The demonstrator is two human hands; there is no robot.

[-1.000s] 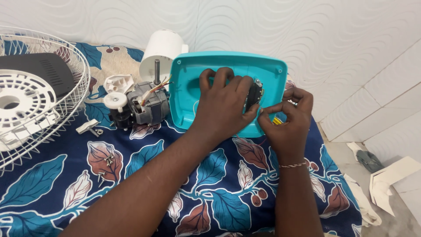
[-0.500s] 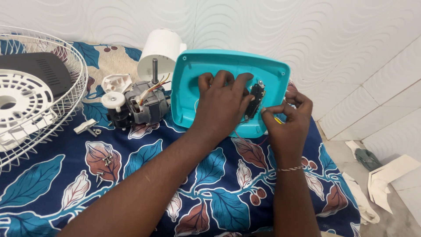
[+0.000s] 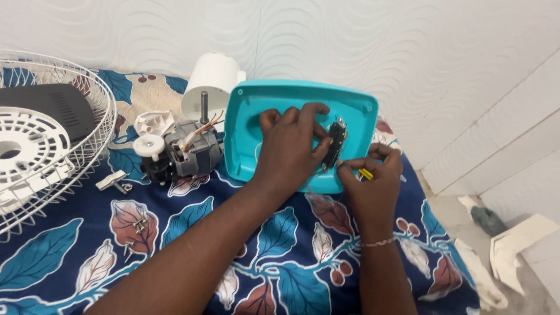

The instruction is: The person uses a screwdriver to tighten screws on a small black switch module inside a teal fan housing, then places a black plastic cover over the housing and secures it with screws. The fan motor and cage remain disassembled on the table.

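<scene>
My left hand (image 3: 291, 149) lies flat inside the turquoise plastic housing (image 3: 265, 99), fingers (image 3: 312, 111) spread and pressing down on its inner face. Just past those fingertips sits a small black switch block (image 3: 337, 140), upright against the housing's floor — my index finger touches its side. My right hand (image 3: 373, 184) is at the housing's near right edge, fingers pressed together in a pinch around a yellow-handled tool (image 3: 366, 173); its tip I cannot make out. A thin bracelet (image 3: 378, 242) circles that wrist.

The housing rests on a bed covered by a blue leaf-patterned sheet (image 3: 280, 262), open side up, tilted slightly toward the wall. To the left of my left fingers stands a grey fan motor (image 3: 192, 153) with its shaft pointing up, coloured wires trailing from it toward the housing. Behind the motor is a white cylindrical cover (image 3: 213, 79) — farther left, a white wire fan guard (image 3: 52, 146). A few small loose parts (image 3: 116, 181) lie on the sheet near the motor.
</scene>
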